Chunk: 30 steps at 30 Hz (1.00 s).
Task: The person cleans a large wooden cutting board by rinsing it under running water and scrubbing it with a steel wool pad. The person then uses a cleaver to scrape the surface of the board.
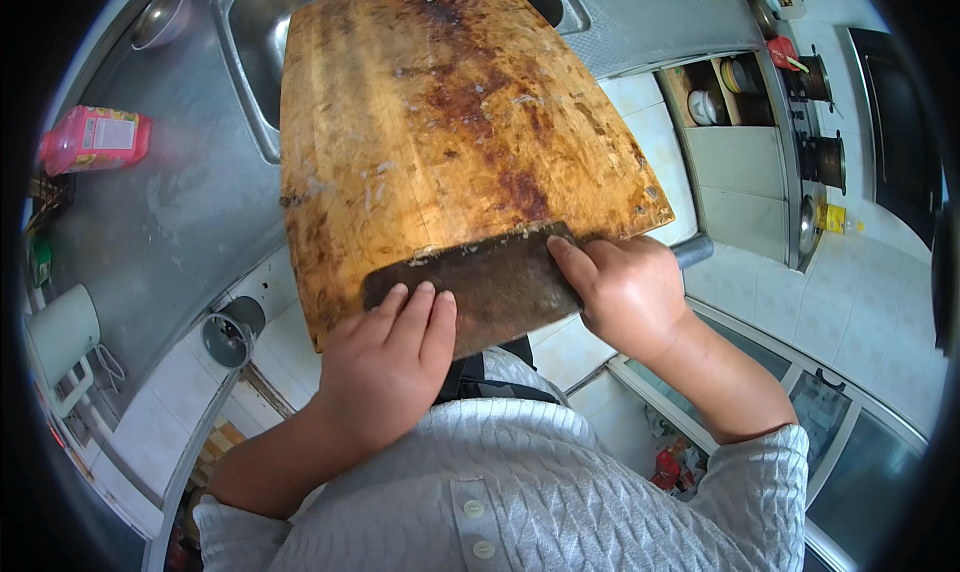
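Observation:
A stained wooden cutting board [360, 137] lies across the sink in front of me, its near end reaching over the counter's edge. At that near end a dark cleaver [495, 287] lies slanted, its edge on the board's surface with pale bits of residue along it. My right hand [634, 291] grips the cleaver at its handle end, the thumb on the blade; the grey handle sticks out to the right. The fingers of my left hand [394, 354] press flat on the blade's left part, and its thumb is hidden.
Beyond the board is a metal sink [251, 69]. A pink plastic bottle [112, 138] and a metal bowl [163, 13] stand on the steel counter [187, 197] at left, an electric kettle [64, 332] nearer me. Pots [825, 159] stand at the right.

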Motion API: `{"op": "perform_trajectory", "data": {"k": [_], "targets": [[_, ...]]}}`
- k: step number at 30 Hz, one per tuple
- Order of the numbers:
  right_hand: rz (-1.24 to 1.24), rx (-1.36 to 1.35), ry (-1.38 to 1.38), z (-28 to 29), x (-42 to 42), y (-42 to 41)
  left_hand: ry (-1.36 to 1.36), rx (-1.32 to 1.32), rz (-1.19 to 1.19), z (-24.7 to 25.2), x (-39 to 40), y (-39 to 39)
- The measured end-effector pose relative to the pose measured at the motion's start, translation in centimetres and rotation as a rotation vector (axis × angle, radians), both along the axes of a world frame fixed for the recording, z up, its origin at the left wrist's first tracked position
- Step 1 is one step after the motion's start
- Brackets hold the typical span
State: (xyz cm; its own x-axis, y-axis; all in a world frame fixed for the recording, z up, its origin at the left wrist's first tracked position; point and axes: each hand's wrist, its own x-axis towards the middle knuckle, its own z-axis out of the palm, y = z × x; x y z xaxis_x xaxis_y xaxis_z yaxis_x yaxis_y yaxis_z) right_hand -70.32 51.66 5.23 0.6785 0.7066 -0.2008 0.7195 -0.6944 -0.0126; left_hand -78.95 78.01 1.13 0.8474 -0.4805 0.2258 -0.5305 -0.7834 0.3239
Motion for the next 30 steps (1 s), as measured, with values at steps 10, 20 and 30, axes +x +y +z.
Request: {"op": "perform_trajectory", "data": {"k": [10,20,30], "targets": [[-0.019,-0.015,0.047,0.1,0.7,-0.1,-0.067,0.022,-0.014,0.1,0.6,-0.1],[-0.001,-0.001,0.019,-0.1,0.9,-0.2,-0.025,0.017,0.013,-0.2,0.3,-0.3],[0.010,-0.025,0.034,-0.3,0.9,-0.4,-0.065,0.027,0.053,-0.6,0.6,-0.6]]}}
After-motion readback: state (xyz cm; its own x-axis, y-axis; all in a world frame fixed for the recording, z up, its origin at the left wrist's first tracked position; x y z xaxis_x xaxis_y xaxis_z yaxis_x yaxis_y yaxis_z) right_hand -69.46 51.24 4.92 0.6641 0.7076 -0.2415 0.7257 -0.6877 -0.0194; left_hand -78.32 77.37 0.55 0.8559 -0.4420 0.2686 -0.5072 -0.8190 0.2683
